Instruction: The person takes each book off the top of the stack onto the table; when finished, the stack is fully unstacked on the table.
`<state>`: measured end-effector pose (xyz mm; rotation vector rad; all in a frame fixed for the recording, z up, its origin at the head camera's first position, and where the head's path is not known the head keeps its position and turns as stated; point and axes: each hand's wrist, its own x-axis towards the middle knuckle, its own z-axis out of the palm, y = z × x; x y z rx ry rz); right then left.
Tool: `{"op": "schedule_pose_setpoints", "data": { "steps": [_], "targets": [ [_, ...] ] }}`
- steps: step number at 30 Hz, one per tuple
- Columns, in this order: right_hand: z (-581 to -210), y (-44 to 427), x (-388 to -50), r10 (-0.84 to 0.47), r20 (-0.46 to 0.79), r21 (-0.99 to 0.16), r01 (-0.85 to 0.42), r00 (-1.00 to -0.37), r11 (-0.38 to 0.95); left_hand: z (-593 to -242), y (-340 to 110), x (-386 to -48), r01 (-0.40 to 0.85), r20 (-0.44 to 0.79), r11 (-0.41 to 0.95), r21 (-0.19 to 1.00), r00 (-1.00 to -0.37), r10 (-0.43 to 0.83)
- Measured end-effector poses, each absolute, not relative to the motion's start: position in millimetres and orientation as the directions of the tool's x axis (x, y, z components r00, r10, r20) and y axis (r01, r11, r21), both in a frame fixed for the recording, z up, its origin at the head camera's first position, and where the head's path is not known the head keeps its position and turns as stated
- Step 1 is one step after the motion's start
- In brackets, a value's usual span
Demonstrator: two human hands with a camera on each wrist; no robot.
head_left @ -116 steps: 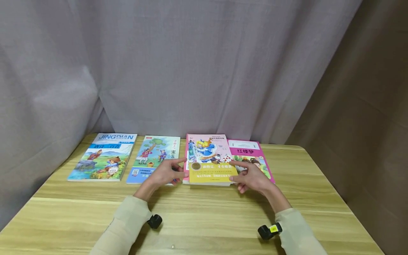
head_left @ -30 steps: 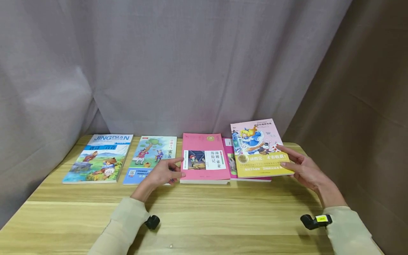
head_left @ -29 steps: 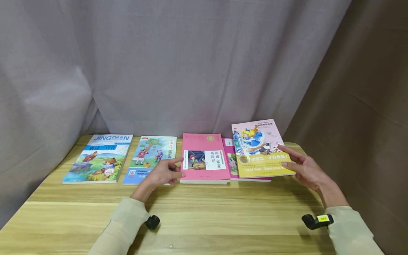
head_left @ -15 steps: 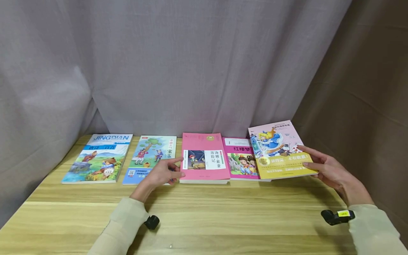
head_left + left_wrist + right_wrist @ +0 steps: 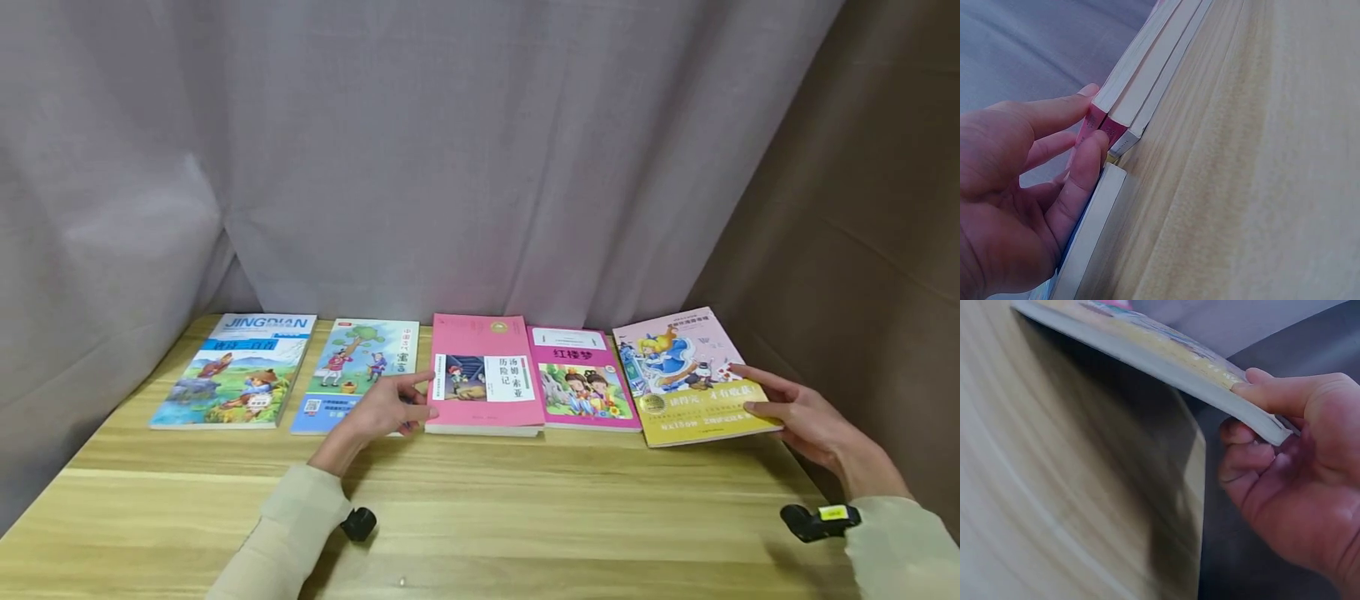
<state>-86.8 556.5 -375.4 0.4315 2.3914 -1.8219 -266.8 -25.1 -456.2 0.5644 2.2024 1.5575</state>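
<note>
In the head view, my right hand pinches the right edge of a pink and yellow picture-cover book, thumb on top and fingers curled underneath. The right wrist view shows this book tilted, its held side raised over the table and a shadow below. My left hand touches the left side of a stack of pink books. Seen from the left wrist, the fingers lie against the spines of three stacked books. Between the stack and the held book lies a magenta book.
A blue and green book, partly behind my left hand, lies left of the stack. Farther left is a blue-titled book. All rest along the back of a wooden table, with a grey curtain behind.
My right hand has taken the pink and yellow book off the stack and moved it right, past the magenta book, then lower. The magenta book is now uncovered. My left hand has stayed put.
</note>
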Motion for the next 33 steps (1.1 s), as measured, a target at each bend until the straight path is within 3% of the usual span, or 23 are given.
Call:
{"op": "schedule_pose_setpoints", "data": {
  "steps": [11, 21, 33],
  "targets": [
    [-392.4, 560.4, -93.1, 0.210, -0.305, -0.837, 0.367, -0.929, 0.405, -455.7, -24.6, -266.0, 0.115, -0.065, 0.296, 0.948, -0.843, 0.534],
    [-397.9, 553.1, -103.1, 0.272, -0.358, -0.767, 0.448, -0.893, 0.460, -454.2, -26.2, -265.0, 0.112, -0.066, 0.291, 0.950, -0.839, 0.540],
    [-396.5, 544.9, -104.1, 0.319, -0.322, -0.690, 0.451, -0.891, 0.565, -455.3, -25.3, -265.6, 0.084, -0.086, 0.292, 0.953, -0.848, 0.523]
  ]
}}
